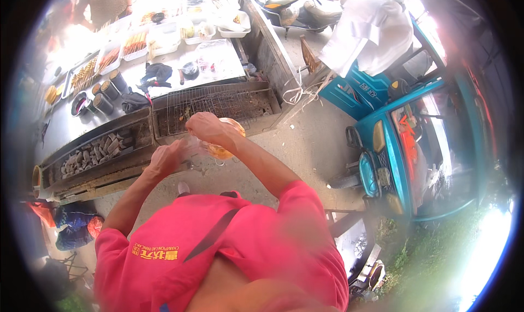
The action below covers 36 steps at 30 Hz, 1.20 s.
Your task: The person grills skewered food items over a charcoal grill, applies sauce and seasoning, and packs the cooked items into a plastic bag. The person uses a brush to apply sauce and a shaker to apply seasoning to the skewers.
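Note:
My left hand and my right hand are close together above the front edge of a long metal charcoal grill. Between them is a thin clear plastic bag, its film gathered in the fingers of both. The orange-brown contents of the bag hang beneath my right wrist; what they are I cannot tell. My right forearm hides part of the bag. Just beyond my hands, a wire grill rack covers the right section of the grill. Greyish charcoal pieces lie in its left section.
Behind the grill, a table carries white trays of skewers, dark canisters and black gloves or cloths. A teal three-wheeled vehicle stands at right, a scooter farther back. Another person is across the table.

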Each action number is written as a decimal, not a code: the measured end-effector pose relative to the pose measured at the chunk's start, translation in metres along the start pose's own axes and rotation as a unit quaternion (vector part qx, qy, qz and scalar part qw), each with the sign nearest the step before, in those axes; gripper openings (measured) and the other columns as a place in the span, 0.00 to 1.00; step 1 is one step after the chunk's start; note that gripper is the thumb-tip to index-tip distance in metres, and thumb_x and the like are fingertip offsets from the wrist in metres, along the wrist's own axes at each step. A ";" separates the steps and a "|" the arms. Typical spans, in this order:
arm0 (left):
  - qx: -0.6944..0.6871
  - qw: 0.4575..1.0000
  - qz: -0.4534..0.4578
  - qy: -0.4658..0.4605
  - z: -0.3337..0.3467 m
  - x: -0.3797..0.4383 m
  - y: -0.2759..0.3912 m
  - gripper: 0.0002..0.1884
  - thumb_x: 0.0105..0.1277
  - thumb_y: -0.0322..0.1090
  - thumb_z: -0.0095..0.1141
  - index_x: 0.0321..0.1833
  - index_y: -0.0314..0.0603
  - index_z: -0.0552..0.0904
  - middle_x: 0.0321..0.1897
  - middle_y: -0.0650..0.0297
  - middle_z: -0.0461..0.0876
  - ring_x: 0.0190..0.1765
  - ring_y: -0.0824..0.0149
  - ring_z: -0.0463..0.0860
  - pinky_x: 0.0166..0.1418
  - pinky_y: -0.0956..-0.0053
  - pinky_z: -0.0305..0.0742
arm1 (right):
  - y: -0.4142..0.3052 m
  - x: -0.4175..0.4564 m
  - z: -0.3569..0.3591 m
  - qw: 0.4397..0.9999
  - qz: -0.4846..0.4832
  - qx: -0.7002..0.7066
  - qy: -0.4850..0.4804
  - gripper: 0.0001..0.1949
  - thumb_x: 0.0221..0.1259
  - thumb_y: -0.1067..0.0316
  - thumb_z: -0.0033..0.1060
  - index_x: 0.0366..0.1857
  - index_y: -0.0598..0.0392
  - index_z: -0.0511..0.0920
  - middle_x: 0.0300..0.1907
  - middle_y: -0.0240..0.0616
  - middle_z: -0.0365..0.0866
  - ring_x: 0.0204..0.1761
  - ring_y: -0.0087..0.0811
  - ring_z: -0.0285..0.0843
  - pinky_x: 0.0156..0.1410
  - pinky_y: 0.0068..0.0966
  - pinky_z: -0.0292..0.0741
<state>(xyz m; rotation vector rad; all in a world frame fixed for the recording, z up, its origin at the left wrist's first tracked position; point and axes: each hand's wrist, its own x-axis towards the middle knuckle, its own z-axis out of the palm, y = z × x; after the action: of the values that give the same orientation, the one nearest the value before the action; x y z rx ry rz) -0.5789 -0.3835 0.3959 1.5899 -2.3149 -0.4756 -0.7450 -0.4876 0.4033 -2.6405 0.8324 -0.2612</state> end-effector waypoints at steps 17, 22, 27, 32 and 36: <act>-0.464 0.876 -0.129 -0.028 0.048 -0.038 0.014 0.15 0.67 0.44 0.50 0.45 0.39 0.76 0.23 0.75 0.71 0.24 0.82 0.66 0.25 0.84 0.61 | 0.151 -0.207 -0.177 0.490 0.233 0.508 0.669 0.13 0.63 0.55 0.53 0.36 0.55 0.73 0.26 0.30 0.76 0.23 0.22 0.73 0.23 0.17 0.69; -0.483 0.849 -0.213 -0.030 0.036 -0.026 0.024 0.16 0.65 0.46 0.53 0.44 0.41 0.75 0.22 0.74 0.70 0.19 0.84 0.63 0.19 0.86 0.53 | 0.188 -0.186 -0.217 0.560 0.161 0.565 0.585 0.12 0.62 0.58 0.56 0.39 0.56 0.73 0.28 0.34 0.76 0.27 0.25 0.74 0.24 0.19 0.70; -0.590 0.796 -0.138 0.006 0.039 -0.030 0.026 0.13 0.61 0.37 0.55 0.44 0.39 0.74 0.22 0.74 0.69 0.19 0.84 0.65 0.18 0.87 0.54 | 0.180 -0.196 -0.207 0.584 0.181 0.464 0.640 0.11 0.60 0.64 0.58 0.39 0.60 0.73 0.30 0.36 0.77 0.25 0.25 0.74 0.24 0.20 0.72; -0.637 0.762 -0.116 0.024 0.051 -0.028 0.020 0.19 0.60 0.39 0.56 0.52 0.40 0.74 0.22 0.76 0.70 0.19 0.84 0.63 0.19 0.86 0.52 | 0.160 -0.195 -0.207 0.565 0.159 0.385 0.712 0.12 0.62 0.63 0.55 0.37 0.63 0.74 0.28 0.38 0.77 0.20 0.26 0.74 0.22 0.20 0.73; -0.627 0.769 -0.126 -0.004 0.046 -0.019 0.028 0.19 0.60 0.38 0.55 0.52 0.40 0.73 0.22 0.75 0.69 0.20 0.84 0.63 0.20 0.86 0.53 | 0.149 -0.206 -0.211 0.585 0.212 0.315 0.717 0.15 0.65 0.61 0.49 0.39 0.67 0.74 0.25 0.39 0.77 0.18 0.28 0.74 0.22 0.20 0.70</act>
<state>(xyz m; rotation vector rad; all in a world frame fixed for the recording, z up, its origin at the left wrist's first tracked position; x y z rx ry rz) -0.6149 -0.3517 0.3649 1.0800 -1.1093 -1.6217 -1.0471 -0.5404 0.5255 -1.0049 1.3070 -2.1665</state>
